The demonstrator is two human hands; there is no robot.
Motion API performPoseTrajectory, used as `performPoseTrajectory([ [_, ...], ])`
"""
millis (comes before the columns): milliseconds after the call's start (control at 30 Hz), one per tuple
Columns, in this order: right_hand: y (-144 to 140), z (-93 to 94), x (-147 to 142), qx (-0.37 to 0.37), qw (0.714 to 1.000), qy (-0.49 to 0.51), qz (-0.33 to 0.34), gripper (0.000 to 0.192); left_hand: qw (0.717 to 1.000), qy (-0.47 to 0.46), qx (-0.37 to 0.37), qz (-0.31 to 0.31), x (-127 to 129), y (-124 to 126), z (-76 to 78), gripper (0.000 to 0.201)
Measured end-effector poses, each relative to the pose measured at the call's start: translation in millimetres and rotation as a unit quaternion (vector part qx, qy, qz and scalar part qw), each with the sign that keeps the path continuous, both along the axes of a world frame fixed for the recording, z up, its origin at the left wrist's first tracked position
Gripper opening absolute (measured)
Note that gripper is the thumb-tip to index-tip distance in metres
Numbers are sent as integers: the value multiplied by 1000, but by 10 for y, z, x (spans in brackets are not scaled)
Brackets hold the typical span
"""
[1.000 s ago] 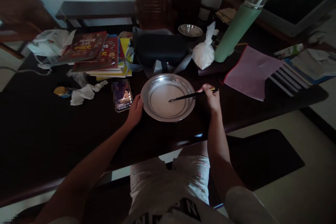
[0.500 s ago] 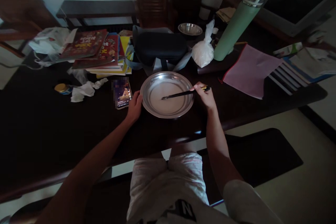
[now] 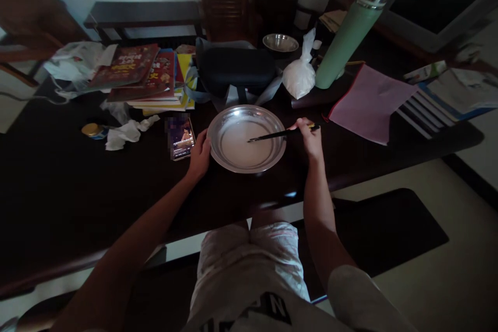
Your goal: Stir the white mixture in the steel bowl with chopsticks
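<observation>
A round metal basin (image 3: 246, 167) with whitish contents (image 3: 241, 148) stands on the dark table near its front edge. My left hand (image 3: 200, 155) grips the basin's left rim, its fingers closed against the outer wall. In my right hand (image 3: 310, 137) are dark chopsticks (image 3: 274, 135), held closed at their upper end beyond the basin's right rim. Their tips reach down into the whitish contents near the middle. Just left of my left hand lies a phone (image 3: 181, 138) with its screen lit.
Behind the basin sits a black case (image 3: 237, 68). A tied bag of white powder (image 3: 299, 79), a green thermos (image 3: 344, 41) and a pink pouch (image 3: 369, 104) stand or lie to the right. Books (image 3: 128, 67), crumpled tissue (image 3: 123, 135) and a small jar (image 3: 93, 130) are at left.
My right hand has shifted a little to the right, away from the rim, and the chopstick tips moved right with it. The left hand stays on the basin.
</observation>
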State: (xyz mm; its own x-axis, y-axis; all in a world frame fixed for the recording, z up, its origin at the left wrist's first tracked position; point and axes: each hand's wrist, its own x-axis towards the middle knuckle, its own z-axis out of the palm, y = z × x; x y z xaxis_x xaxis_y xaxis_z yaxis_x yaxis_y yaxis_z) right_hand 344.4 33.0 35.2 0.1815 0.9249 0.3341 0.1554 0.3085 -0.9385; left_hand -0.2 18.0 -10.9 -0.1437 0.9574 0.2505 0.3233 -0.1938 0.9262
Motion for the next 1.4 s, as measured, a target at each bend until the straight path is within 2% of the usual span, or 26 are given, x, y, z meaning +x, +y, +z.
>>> performPoseTrajectory([
  [67, -3, -2, 9, 0, 1000, -6, 5, 54, 1000, -13, -1, 2, 29, -15, 13, 59],
  [200, 9, -13, -10, -25, 996, -41, 70, 57, 999, -33, -21, -6, 82, -5, 20, 56],
  [267, 22, -30, 1, -26, 999, -13, 40, 55, 998, -59, -33, 2, 104, 53, 8, 47],
  [300, 25, -38, 12, -20, 1000, 5, 14, 55, 996, -79, -47, 11, 118, 94, 0, 41],
  [367, 25, -48, 29, -16, 1000, 9, 2, 53, 985, -143, -90, 25, 152, 183, -14, 35],
  [500, 17, -38, 10, -32, 996, -36, 71, 57, 955, -268, -122, -24, 238, 273, -15, 42],
  [567, 17, -33, 2, -29, 998, -24, 56, 56, 947, -295, -127, -33, 262, 263, -8, 46],
  [667, 12, -34, 12, -17, 1000, 11, 6, 55, 947, -294, -128, -31, 264, 234, -5, 49],
  [733, 5, -36, 12, -19, 1000, 10, 22, 53, 951, -284, -119, -34, 254, 230, -11, 50],
  [833, 7, -39, -7, -25, 996, -8, 81, 51, 956, -267, -119, -36, 242, 241, -22, 51],
  [1033, 26, -66, 16, -27, 1000, 6, 11, 53, 952, -281, -111, -45, 261, 250, -2, 50],
  [1167, 13, -59, 3, -56, 996, -8, 66, 54, 942, -310, -124, -43, 268, 247, 21, 47],
  [1333, 7, -57, -10, -27, 998, 47, 37, 50, 945, -292, -131, -73, 225, 228, 24, 54],
  [1400, 15, -60, -13, -34, 997, 45, 55, 49, 944, -289, -127, -94, 210, 226, 21, 58],
])
